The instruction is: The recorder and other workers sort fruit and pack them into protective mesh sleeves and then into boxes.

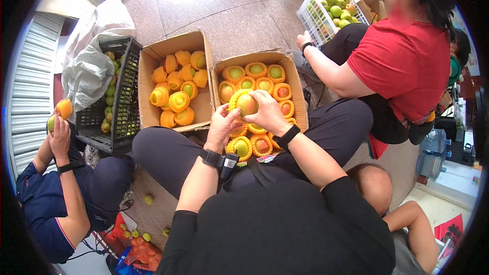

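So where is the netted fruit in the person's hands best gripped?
Around its sides, probably. The fruit sits in a yellow foam net with its top bare; the left hand and right hand flank it, so grip the netted flanks from above, over the cardboard box.

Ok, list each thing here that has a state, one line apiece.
Left hand: on the netted fruit's left side.
Right hand: gripping the netted fruit.
Netted fruit: held above the right box, foam net on.
Right box: open, nearly full.
Left box: open, partly filled.
Black crate: holds bare fruit.
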The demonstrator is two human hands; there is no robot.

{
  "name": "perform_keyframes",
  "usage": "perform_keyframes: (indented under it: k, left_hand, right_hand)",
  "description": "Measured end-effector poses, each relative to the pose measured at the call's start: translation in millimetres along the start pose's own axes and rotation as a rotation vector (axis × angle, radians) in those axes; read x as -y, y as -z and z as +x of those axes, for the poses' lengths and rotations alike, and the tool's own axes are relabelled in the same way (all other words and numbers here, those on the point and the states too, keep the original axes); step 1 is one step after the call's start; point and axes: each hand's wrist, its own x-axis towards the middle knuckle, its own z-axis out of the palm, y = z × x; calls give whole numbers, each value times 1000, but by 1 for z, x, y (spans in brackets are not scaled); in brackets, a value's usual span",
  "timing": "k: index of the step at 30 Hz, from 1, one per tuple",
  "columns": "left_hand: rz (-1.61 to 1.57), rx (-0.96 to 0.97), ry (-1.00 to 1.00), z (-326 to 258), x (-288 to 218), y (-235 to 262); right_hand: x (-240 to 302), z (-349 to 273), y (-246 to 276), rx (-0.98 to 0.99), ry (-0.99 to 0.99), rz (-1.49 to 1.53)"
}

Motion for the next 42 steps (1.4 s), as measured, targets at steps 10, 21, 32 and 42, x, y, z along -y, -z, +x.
perform_keyframes:
  k: [10,21,32,42]
  left_hand:
    - [47,-37,-293,-2,2,-3]
    - [-455,120,56,3,9,-5]
    - [-600,179,312,-4,3,-11]
    - [-478,366,345,-3,-1,1]
  right_hand:
    - [-8,0,-7,56,-19,-59]
    - [8,-1,3,150,44,27]
    - [-2,-14,-16,84,49,297]
    - [-9,-11,-3,219,-45,508]
